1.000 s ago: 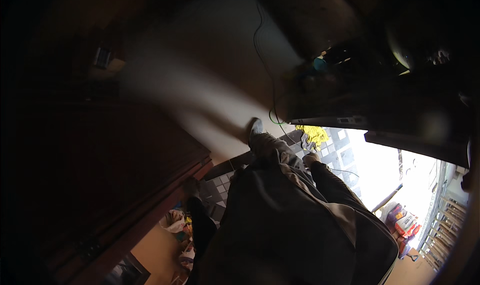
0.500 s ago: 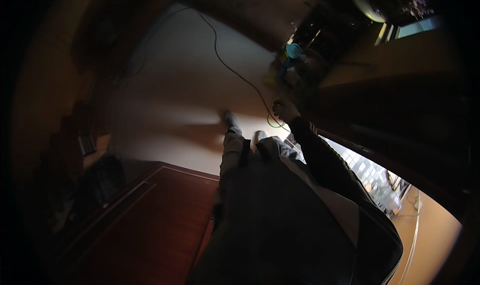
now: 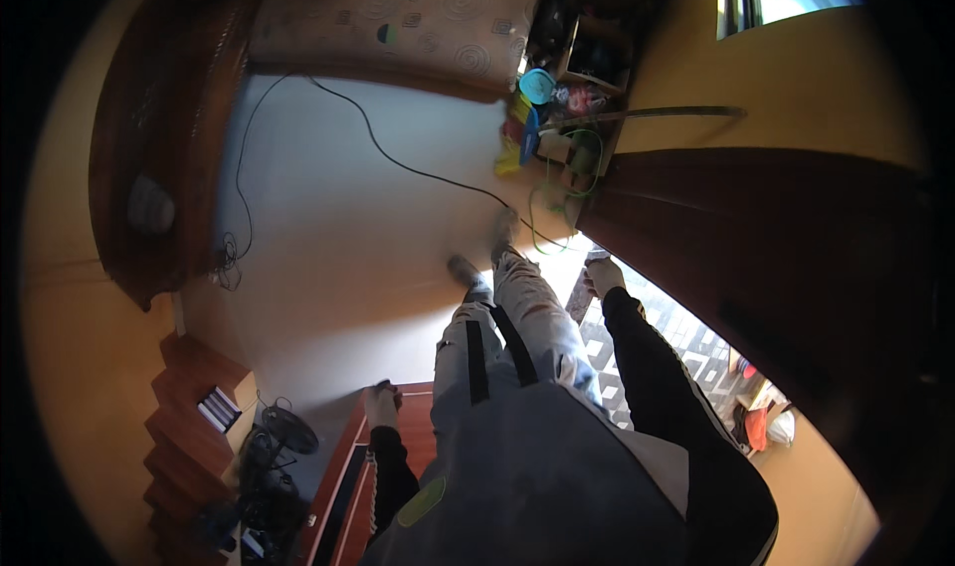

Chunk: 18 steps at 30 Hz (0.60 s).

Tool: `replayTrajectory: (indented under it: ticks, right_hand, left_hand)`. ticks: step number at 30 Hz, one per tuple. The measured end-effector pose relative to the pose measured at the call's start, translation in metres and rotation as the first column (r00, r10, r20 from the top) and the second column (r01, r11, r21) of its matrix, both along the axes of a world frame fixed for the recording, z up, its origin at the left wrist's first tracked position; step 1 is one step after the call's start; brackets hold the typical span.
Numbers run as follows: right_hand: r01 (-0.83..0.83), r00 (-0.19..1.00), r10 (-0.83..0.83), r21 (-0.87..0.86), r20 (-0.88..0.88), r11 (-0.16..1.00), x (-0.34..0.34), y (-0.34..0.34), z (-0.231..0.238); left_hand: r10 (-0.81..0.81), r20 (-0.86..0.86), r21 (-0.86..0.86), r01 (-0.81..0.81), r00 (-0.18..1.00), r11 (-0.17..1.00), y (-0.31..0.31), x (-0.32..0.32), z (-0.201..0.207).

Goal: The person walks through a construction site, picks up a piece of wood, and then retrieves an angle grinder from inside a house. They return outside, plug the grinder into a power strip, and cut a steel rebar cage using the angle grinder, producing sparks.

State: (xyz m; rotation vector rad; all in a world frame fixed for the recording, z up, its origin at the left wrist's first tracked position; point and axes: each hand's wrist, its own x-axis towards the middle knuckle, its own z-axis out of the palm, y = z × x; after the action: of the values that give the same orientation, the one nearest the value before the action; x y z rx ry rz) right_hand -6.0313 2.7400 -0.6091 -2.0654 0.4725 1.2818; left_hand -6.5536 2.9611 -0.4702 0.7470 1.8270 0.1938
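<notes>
One left hand (image 3: 381, 407), half-curled, at the red wooden panel (image 3: 410, 412), near left; one right hand (image 3: 605, 276), half-curled, beside the dark door (image 3: 756, 233), right, standing open; grip on either, cannot tell.

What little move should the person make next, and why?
Perhaps lift the grey-covered right foot carefully clear of the long thin black cord: it winds across the smooth pale floor right up to that foot, so it could trip someone.
</notes>
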Motion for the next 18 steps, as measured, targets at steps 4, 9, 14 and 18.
replayTrajectory:
  ticks: [4,9,14,18]
  right_hand:
    - [-0.007,0.997,0.001,0.086,0.074,0.996,0.041,0.031,-0.074]
    - [-0.233,0.868,0.24,-0.07,0.435,0.97,0.116,0.085,-0.168]
    - [-0.355,0.769,0.494,-0.371,0.405,0.858,0.216,0.137,-0.227]
    - [-0.435,0.714,0.609,-0.463,0.346,0.773,0.283,0.15,-0.3]
  left_hand:
    - [-0.092,-0.06,-0.194,0.079,0.994,0.978,-0.005,0.004,0.002]
    - [-0.27,-0.203,-0.418,0.166,0.941,0.893,-0.011,0.019,0.003]
    - [-0.154,-0.34,-0.494,-0.036,0.928,0.869,0.006,0.039,-0.014]
    - [-0.108,-0.431,-0.513,-0.145,0.896,0.846,0.016,0.03,-0.03]
